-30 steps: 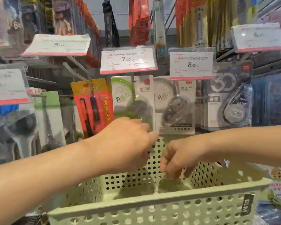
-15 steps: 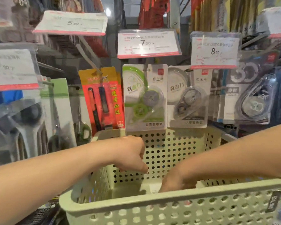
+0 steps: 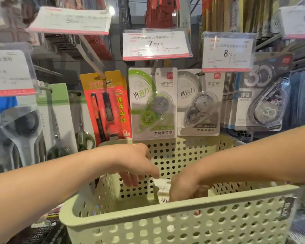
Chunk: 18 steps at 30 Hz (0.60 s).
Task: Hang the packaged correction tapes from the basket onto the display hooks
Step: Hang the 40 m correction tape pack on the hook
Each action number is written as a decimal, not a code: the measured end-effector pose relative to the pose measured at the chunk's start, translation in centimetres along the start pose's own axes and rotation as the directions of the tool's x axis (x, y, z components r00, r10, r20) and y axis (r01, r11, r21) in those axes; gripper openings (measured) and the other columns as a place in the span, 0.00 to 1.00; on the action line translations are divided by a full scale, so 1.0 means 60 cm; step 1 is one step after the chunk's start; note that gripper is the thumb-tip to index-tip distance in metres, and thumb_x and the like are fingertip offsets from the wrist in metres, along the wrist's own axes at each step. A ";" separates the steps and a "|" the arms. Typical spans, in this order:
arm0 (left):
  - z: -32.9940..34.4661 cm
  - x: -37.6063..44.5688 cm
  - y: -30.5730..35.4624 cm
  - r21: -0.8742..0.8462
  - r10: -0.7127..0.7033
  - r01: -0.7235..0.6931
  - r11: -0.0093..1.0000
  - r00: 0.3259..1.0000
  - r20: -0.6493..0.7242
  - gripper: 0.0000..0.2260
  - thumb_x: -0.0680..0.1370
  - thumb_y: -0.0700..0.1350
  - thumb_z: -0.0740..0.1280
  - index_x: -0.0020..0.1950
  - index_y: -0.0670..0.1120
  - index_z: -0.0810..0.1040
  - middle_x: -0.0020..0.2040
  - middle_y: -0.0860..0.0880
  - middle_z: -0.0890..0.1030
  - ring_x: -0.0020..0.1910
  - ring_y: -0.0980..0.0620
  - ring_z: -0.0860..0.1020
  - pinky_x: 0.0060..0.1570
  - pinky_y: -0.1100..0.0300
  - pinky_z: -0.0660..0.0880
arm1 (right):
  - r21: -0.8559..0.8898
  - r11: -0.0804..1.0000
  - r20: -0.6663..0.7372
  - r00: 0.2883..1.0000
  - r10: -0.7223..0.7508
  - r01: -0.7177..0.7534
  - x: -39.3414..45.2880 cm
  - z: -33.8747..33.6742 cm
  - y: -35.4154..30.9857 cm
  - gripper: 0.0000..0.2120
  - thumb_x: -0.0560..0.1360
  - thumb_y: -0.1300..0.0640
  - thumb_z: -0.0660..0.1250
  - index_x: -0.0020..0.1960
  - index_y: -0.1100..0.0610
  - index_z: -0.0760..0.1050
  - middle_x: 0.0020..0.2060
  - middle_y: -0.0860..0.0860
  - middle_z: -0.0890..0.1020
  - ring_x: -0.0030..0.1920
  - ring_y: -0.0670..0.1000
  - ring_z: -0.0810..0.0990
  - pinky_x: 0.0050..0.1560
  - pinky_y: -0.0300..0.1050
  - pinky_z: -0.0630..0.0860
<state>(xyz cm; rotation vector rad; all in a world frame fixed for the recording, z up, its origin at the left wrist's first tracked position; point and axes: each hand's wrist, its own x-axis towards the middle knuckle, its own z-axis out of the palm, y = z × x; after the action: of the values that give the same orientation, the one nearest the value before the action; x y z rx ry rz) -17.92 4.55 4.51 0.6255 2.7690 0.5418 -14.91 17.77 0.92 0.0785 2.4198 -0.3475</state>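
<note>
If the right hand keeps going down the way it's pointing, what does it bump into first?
Probably the white package lying in the green basket. The right hand reaches down right beside it, though the basket's near rim hides its fingertips, so contact may already exist.

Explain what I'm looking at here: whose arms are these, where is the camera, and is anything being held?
There is no machine: a person wears one camera on the head, looking forward and down. Both bare arms reach into a pale green perforated basket. The left hand hovers over a white package inside; the right hand is deeper in, fingers hidden by the rim, so its grip cannot be told. Behind, on display hooks, hang a green correction tape pack and a grey correction tape pack, under price tags.
</note>
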 end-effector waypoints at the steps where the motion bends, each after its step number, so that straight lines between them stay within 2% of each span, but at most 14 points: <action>1: -0.001 -0.001 0.001 -0.056 -0.012 0.012 0.998 1.000 -0.005 0.18 0.73 0.50 0.70 0.56 0.41 0.72 0.45 0.46 0.79 0.38 0.49 0.80 0.36 0.58 0.80 | 0.049 0.998 -0.006 0.999 -0.034 0.034 -0.002 -0.007 0.004 0.06 0.77 0.57 0.63 0.44 0.58 0.74 0.35 0.51 0.76 0.28 0.46 0.76 0.31 0.38 0.77; 3: -0.003 -0.002 0.002 -0.141 -0.037 0.034 0.989 0.999 -0.020 0.21 0.73 0.50 0.71 0.60 0.42 0.69 0.49 0.47 0.76 0.43 0.49 0.80 0.39 0.56 0.81 | 0.129 0.985 -0.090 0.990 -0.108 0.119 -0.023 -0.016 0.009 0.08 0.75 0.58 0.66 0.52 0.60 0.75 0.34 0.52 0.77 0.29 0.48 0.77 0.31 0.39 0.78; 5: -0.006 -0.002 0.003 -0.213 -0.037 0.032 0.977 0.999 -0.020 0.20 0.73 0.49 0.71 0.59 0.42 0.69 0.51 0.46 0.76 0.47 0.48 0.80 0.40 0.56 0.81 | 0.188 0.964 -0.180 0.972 -0.152 0.186 -0.047 -0.022 0.014 0.08 0.74 0.59 0.67 0.50 0.61 0.74 0.34 0.52 0.76 0.32 0.49 0.76 0.32 0.39 0.77; 7: -0.009 -0.003 0.005 -0.309 -0.001 -0.002 0.951 1.000 -0.009 0.13 0.74 0.47 0.70 0.53 0.42 0.71 0.49 0.44 0.78 0.43 0.47 0.81 0.38 0.55 0.81 | 0.269 0.930 -0.253 0.950 -0.184 0.252 -0.062 -0.023 0.022 0.07 0.74 0.59 0.68 0.44 0.58 0.70 0.34 0.52 0.75 0.33 0.49 0.75 0.33 0.39 0.76; 10: -0.014 -0.014 0.015 -0.479 0.063 -0.060 0.876 0.998 -0.009 0.03 0.77 0.39 0.66 0.46 0.40 0.74 0.39 0.41 0.81 0.31 0.48 0.80 0.32 0.57 0.79 | 0.331 0.869 -0.335 0.907 -0.256 0.368 -0.079 -0.019 0.029 0.06 0.73 0.58 0.69 0.44 0.55 0.72 0.35 0.51 0.77 0.33 0.50 0.77 0.36 0.41 0.78; 13: -0.016 -0.025 0.026 -0.556 0.106 -0.116 0.823 0.993 -0.050 0.08 0.77 0.33 0.63 0.38 0.40 0.75 0.35 0.41 0.80 0.27 0.51 0.78 0.29 0.62 0.78 | 0.343 0.818 -0.389 0.862 -0.324 0.462 -0.088 -0.017 0.039 0.05 0.72 0.57 0.71 0.43 0.52 0.74 0.36 0.50 0.80 0.33 0.50 0.78 0.41 0.44 0.80; 16: -0.017 -0.035 0.034 -0.583 0.132 -0.179 0.792 0.984 -0.124 0.07 0.77 0.32 0.62 0.40 0.38 0.75 0.38 0.39 0.80 0.28 0.50 0.78 0.28 0.63 0.79 | 0.352 0.807 -0.465 0.837 -0.288 0.474 -0.108 -0.012 0.045 0.09 0.70 0.53 0.73 0.41 0.49 0.71 0.39 0.47 0.79 0.37 0.47 0.78 0.42 0.43 0.78; 18: -0.021 -0.043 0.037 -0.595 0.144 -0.229 0.770 0.972 -0.188 0.05 0.77 0.31 0.62 0.43 0.37 0.75 0.38 0.38 0.80 0.29 0.49 0.78 0.29 0.62 0.80 | 0.355 0.807 -0.537 0.809 -0.237 0.472 -0.120 -0.009 0.054 0.13 0.69 0.49 0.73 0.41 0.46 0.67 0.42 0.44 0.76 0.40 0.43 0.75 0.40 0.37 0.74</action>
<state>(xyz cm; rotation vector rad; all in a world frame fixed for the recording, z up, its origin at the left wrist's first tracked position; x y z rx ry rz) -15.27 4.86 6.94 0.7157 2.4115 1.4999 -9.27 21.28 5.18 -0.1106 2.7623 -1.2384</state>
